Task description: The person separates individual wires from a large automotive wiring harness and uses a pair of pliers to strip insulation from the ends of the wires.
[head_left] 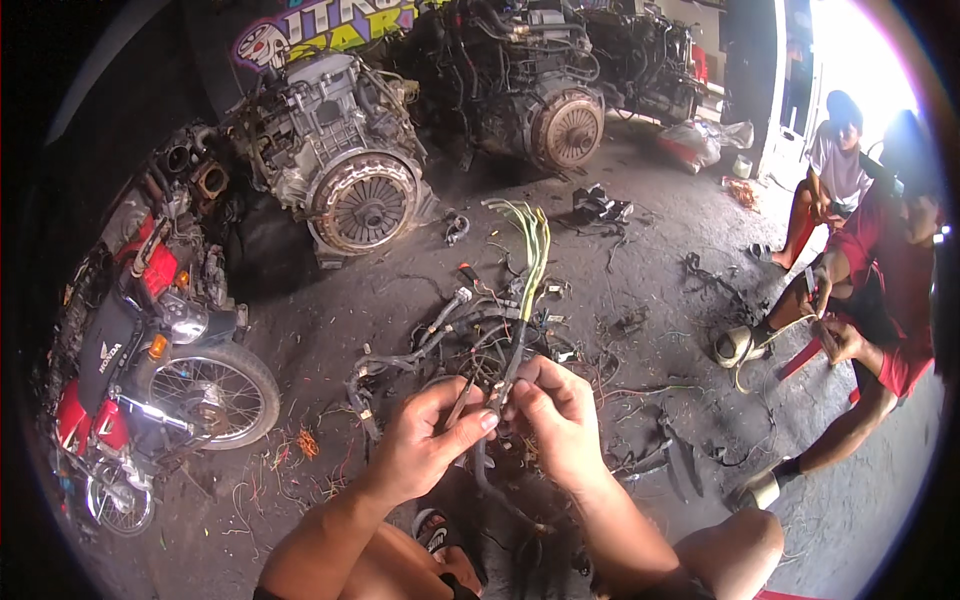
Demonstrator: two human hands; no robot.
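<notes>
A wiring harness (516, 348) stands between my hands, its black-wrapped stem running down toward the floor. From its top fans a bundle of bare-ended yellow-green wires (536, 262). My left hand (428, 440) is closed, with its thumb pressed against the stem. A thin dark strip (461, 402) sticks out between its thumb and forefinger; whether it is a blade or a piece of tape, I cannot tell. My right hand (560, 415) pinches the same stem from the other side, fingertips curled in. Behind and below lies a tangle of dark harness branches (410, 358) with connectors.
Engines with round clutch covers (366, 200) line the back. A red motorcycle (150, 370) stands at the left. Two people (880, 270) sit at the right, one holding a red strip. Wire scraps (307, 443) and dark pieces (680, 455) litter the floor.
</notes>
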